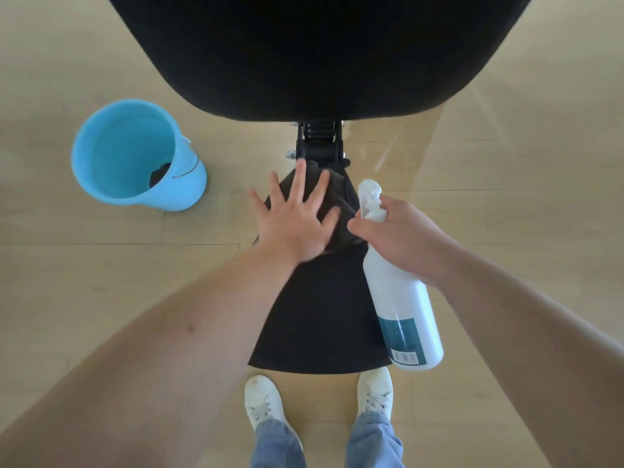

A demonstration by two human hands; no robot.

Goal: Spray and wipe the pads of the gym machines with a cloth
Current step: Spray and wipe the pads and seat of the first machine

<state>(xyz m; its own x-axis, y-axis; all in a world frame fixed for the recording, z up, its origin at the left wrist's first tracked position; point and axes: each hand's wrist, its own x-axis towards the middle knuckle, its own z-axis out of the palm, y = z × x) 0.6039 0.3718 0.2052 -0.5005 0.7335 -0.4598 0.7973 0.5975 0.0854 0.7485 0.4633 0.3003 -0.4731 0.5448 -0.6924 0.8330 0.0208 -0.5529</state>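
**Head view, looking down on a bench.** Your left hand (pixel 297 221), fingers straight and spread, presses the dark cloth (pixel 339 201) flat on the narrow far end of the seat pad (pixel 320 319). It lies just short of the hinge bracket (pixel 319 140) below the back pad (pixel 320 52). Your right hand (pixel 401 238) grips the neck of the spray bottle (pixel 401 309), whose body hangs tilted over the seat pad's right edge.

Likely faults:
- The cloth, bunched by the fingertips, may ride past the far end and catch in the bracket if you push further.
- The near half of the seat pad may go unwiped if your strokes run short.
- The hanging bottle may knock the right edge or slip, since only its neck is held.
- A stray squeeze would wet the floor near your shoes (pixel 265 400).

The blue bucket (pixel 192 184) stands on the floor, well left of the pad.
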